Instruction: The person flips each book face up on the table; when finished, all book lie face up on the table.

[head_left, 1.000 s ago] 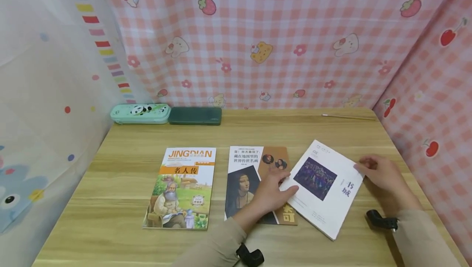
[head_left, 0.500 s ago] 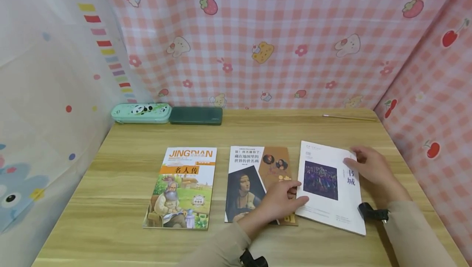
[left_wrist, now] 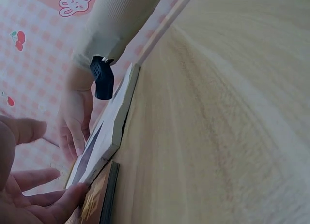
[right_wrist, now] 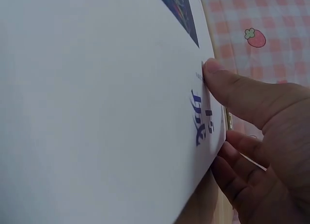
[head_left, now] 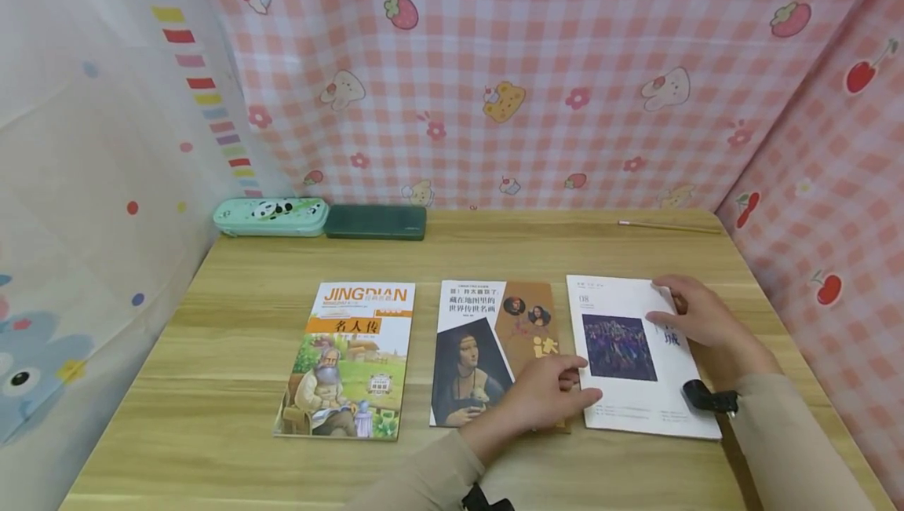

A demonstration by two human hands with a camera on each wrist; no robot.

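White booklet (head_left: 639,354) rotated; long axis now front-back.

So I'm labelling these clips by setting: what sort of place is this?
Probably a child's study corner: a wooden desk enclosed by pink cartoon-print cloth, with pencil cases at the back and three books laid in a row.

This looks like a child's study corner at home. A small wooden desk (head_left: 233,323) stands in a nook with pink checked cloth (head_left: 565,79) hung all around, printed with strawberries, cupcakes, bunnies and cherries. A green panda pencil case (head_left: 271,217) and a dark green case (head_left: 376,222) lie at the back edge, three books lie in a row, and a thin pencil (head_left: 667,225) lies near the far corner.
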